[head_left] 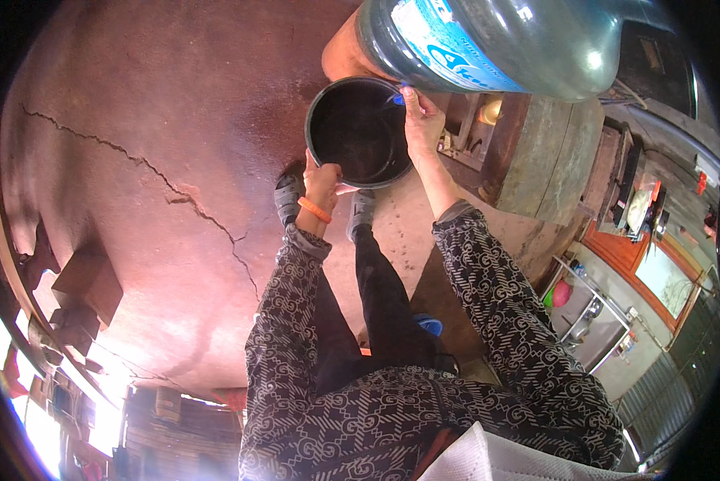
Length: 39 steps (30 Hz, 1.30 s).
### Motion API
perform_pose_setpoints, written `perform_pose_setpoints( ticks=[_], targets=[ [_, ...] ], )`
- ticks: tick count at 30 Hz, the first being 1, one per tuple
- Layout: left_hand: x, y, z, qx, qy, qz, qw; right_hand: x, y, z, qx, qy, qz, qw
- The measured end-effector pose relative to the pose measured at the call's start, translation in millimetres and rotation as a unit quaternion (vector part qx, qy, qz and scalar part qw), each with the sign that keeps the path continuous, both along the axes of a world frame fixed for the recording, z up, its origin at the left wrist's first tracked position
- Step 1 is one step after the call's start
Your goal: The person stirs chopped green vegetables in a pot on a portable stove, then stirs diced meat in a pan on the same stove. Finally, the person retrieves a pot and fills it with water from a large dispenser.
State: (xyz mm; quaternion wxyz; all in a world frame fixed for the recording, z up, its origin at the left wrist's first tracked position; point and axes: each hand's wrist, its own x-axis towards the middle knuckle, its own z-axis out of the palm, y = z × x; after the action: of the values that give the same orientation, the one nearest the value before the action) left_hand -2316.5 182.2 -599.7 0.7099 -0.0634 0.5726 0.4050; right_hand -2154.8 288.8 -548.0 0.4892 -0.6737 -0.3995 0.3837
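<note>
My left hand [322, 186], an orange band at its wrist, is closed on the near left rim of a round black bucket [318, 156]. The bucket is tilted so that I look into its dark inside; whether water is in it I cannot make out. At its far right rim my right hand [424, 124] has its fingers closed on a small blue tap [398, 99]. Right behind the bucket is an orange-brown container [348, 52], and a large clear water jug [564, 48] with a blue label stands above the tap.
A wooden table [540, 152] with items beneath stands to my right. My feet in grey shoes [286, 199] are below the bucket on a cracked reddish floor [175, 160]. A blue slipper [429, 325] lies near my leg. Wooden blocks [87, 284] stand at left, a metal rack [588, 309] at right.
</note>
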Motion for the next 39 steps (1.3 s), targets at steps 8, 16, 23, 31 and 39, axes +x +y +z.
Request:
perform_pose_setpoints(
  ticks=[8, 16, 23, 31, 39],
  targets=[
    [-5, 4, 7, 0.003, -0.016, 0.012, 1.000, 16, 5, -5, -0.017, -0.009, 0.043, 0.999],
    [1, 3, 7, -0.001, 0.007, -0.023, 1.000, 29, 12, -5, -0.060, -0.057, 0.091, 0.992],
    [14, 3, 8, 0.005, 0.018, -0.035, 0.999, 20, 10, 1, -0.061, -0.045, 0.050, 0.996],
    [14, -3, 17, 0.009, 0.003, -0.049, 0.999, 24, 10, -4, -0.068, -0.035, 0.052, 0.996],
    [8, -5, 1, -0.006, 0.022, -0.037, 0.999, 17, 7, -10, -0.035, 0.006, 0.008, 0.999]
  ],
)
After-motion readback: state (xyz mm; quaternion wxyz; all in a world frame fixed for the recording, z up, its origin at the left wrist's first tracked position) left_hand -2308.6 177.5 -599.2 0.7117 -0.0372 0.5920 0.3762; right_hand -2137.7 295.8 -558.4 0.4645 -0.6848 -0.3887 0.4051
